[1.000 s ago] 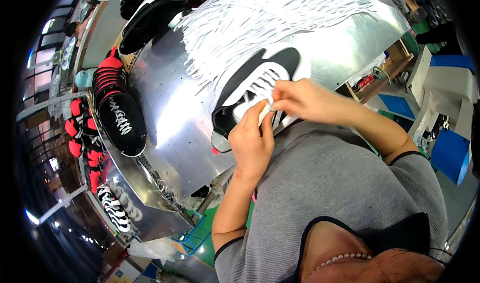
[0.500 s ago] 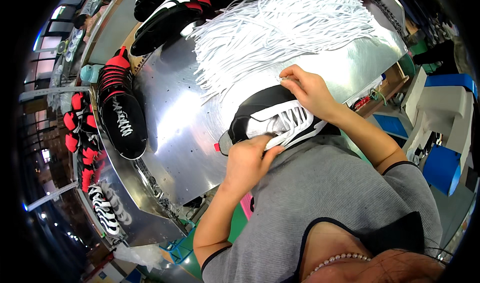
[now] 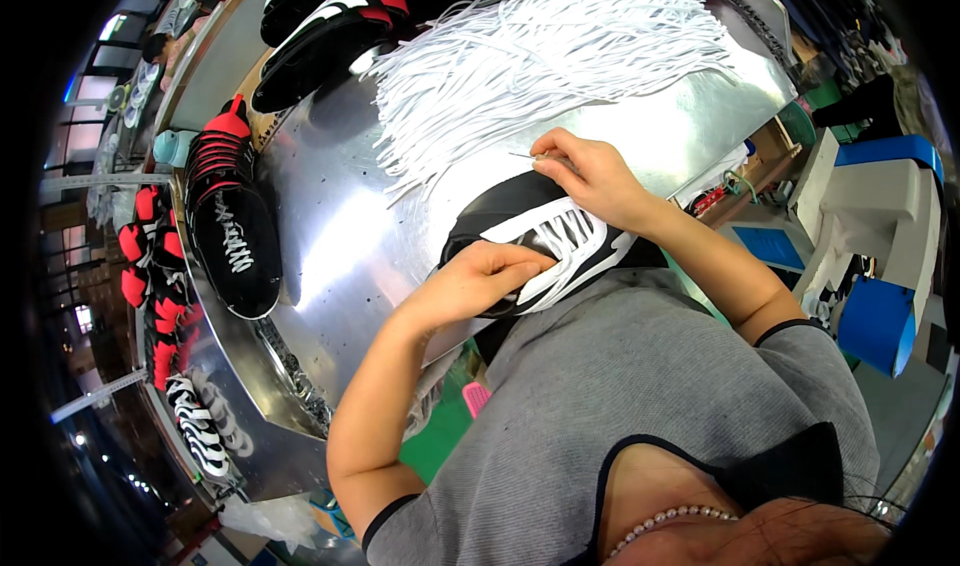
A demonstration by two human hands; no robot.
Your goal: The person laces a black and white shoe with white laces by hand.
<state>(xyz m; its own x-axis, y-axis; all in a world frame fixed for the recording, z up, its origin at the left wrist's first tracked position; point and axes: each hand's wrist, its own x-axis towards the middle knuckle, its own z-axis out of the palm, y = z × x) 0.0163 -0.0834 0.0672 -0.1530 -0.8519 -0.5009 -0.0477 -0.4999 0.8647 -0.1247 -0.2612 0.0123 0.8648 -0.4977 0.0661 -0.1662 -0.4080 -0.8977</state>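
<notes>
A black and white sneaker [image 3: 512, 204] lies on its side against my front at the near edge of the metal table. White laces [image 3: 566, 234] cross its eyelet panel. My left hand [image 3: 480, 278] is closed at the shoe's opening, its fingertips reaching in beside the lacing, where the tongue is mostly hidden. Above the lacing, my right hand [image 3: 592, 174] pinches a thin metal tool [image 3: 520, 155] whose slender tip sticks out to the left. The tool's other end is hidden in the palm.
A large pile of white shoelaces [image 3: 545, 56] spreads over the metal table [image 3: 325, 296]. A black shoe with red laces [image 3: 235, 251] stands at the left edge, and more black shoes [image 3: 315, 66] lie at the back left. A white and blue machine [image 3: 880, 206] is at the right.
My left hand has turned and moved its fingers into the shoe opening, with the left elbow swinging outward. The right hand has shifted slightly left, and the thin tool's tip now shows more clearly.
</notes>
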